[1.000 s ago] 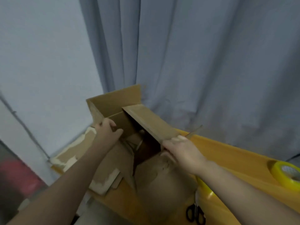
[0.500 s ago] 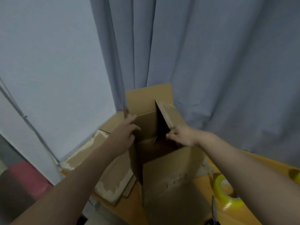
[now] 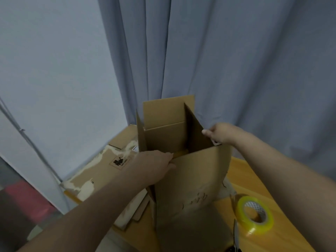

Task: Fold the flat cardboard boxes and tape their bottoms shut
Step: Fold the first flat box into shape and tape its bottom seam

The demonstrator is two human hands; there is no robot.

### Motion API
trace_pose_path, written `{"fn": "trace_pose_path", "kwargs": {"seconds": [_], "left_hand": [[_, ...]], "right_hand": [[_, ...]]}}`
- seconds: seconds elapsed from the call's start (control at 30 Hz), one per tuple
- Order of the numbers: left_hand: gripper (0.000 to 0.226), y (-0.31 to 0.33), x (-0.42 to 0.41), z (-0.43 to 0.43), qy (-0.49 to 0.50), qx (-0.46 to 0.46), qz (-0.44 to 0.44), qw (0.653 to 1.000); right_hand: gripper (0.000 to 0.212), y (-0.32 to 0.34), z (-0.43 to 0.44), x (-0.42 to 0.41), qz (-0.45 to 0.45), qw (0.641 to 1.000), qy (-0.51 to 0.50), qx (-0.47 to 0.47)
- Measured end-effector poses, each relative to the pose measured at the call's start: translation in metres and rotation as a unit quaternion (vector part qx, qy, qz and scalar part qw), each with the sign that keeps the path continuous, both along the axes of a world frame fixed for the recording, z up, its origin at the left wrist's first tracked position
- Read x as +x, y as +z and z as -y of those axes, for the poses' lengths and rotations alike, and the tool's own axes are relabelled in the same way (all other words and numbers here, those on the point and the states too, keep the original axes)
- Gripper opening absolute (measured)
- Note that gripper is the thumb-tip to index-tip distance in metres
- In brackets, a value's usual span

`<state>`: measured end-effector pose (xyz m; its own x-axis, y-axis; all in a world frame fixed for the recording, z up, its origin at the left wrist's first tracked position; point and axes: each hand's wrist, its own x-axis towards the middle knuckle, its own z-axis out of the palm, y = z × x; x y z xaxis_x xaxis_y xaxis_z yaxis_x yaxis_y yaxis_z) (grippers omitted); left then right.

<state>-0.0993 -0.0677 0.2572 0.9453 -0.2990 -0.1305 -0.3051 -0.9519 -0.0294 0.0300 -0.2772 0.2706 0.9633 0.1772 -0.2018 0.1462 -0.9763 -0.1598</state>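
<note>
A brown cardboard box [image 3: 192, 180] stands squared up on the yellow table [image 3: 254, 180], its upper flaps raised and its inside open to view. My left hand [image 3: 156, 165] lies on the near left corner, fingers reaching over the top edge of the near wall. My right hand [image 3: 219, 133] pinches the raised right flap at its outer edge. A roll of yellowish tape [image 3: 254, 215] lies on the table to the right of the box.
A pile of flat cardboard sheets [image 3: 101, 171] with torn white patches lies to the left of the box. Grey curtains [image 3: 218, 60] hang close behind. Black scissors [image 3: 235, 246] peek in at the bottom edge beside the tape.
The box has been pulled from a skewed shape into a square one. My right hand moved from inside the opening out to the right flap; my left hand slid to the near corner.
</note>
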Motion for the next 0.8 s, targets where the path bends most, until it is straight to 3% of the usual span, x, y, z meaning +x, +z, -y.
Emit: {"fn": "trace_pose_path", "kwargs": {"seconds": [0.13, 0.3, 0.53, 0.6, 0.7, 0.8], "left_hand": [[0.031, 0.004, -0.003, 0.014, 0.007, 0.034, -0.014, 0.999], [0.023, 0.008, -0.017, 0.005, 0.060, 0.019, -0.003, 0.998], [0.022, -0.007, 0.012, -0.001, 0.216, 0.035, 0.053, 0.974], [0.029, -0.026, 0.018, -0.003, 0.225, 0.042, 0.069, 0.971], [0.036, -0.049, 0.023, 0.001, 0.211, 0.033, 0.122, 0.969], [0.049, -0.052, 0.024, 0.000, 0.189, 0.092, 0.186, 0.960]], "right_hand": [[0.010, -0.011, 0.031, -0.007, 0.109, 0.993, -0.037, 0.015], [0.019, -0.023, 0.058, -0.020, 0.152, 0.961, -0.062, 0.224], [0.027, -0.037, 0.095, -0.047, 0.193, 0.913, -0.158, 0.323], [0.029, -0.052, 0.102, -0.054, 0.189, 0.931, -0.153, 0.272], [0.035, -0.073, 0.086, -0.069, 0.203, 0.975, -0.089, 0.019], [0.061, -0.082, 0.059, -0.083, 0.288, 0.941, 0.031, -0.177]]}}
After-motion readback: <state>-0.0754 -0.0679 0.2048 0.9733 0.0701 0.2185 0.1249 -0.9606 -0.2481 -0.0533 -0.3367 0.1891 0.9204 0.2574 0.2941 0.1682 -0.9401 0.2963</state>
